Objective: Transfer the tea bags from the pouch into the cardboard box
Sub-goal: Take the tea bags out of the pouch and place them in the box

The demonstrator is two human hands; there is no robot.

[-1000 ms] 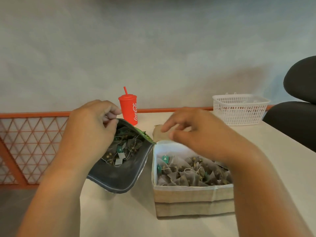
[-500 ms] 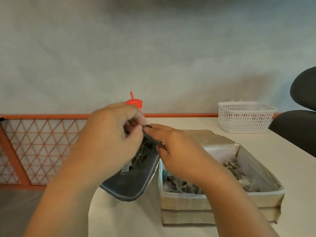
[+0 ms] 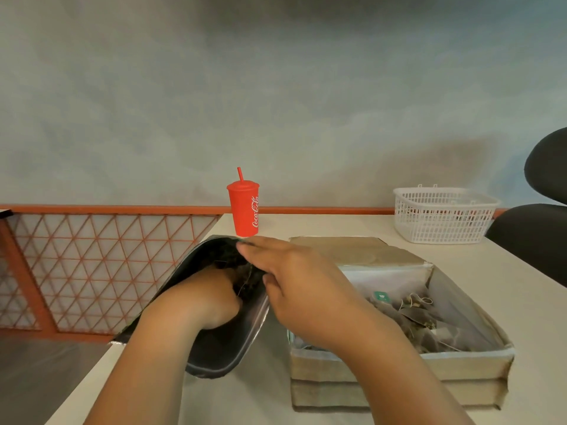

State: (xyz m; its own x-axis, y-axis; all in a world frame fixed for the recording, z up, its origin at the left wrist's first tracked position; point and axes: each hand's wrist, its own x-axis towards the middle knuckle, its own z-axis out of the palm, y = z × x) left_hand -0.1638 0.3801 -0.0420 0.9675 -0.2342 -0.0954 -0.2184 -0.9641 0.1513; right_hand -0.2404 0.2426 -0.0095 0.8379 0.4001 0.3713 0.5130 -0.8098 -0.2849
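Head | left hand (image 3: 204, 299) inside pouch (image 3: 221, 348), fingers hidden, cannot tell | right hand (image 3: 306, 289) fingers (image 3: 264, 251) pinch pouch rim

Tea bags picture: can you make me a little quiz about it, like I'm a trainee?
1. True or false: some tea bags lie in the cardboard box.
2. The right hand holds the pouch by its rim. Where is the left hand? A: inside the pouch. B: in the box. C: flat on the table.
3. Fill in: the red cup behind the pouch has a ___ sticking out of its lid.
Key: 1 true. 2 A. 3 straw.
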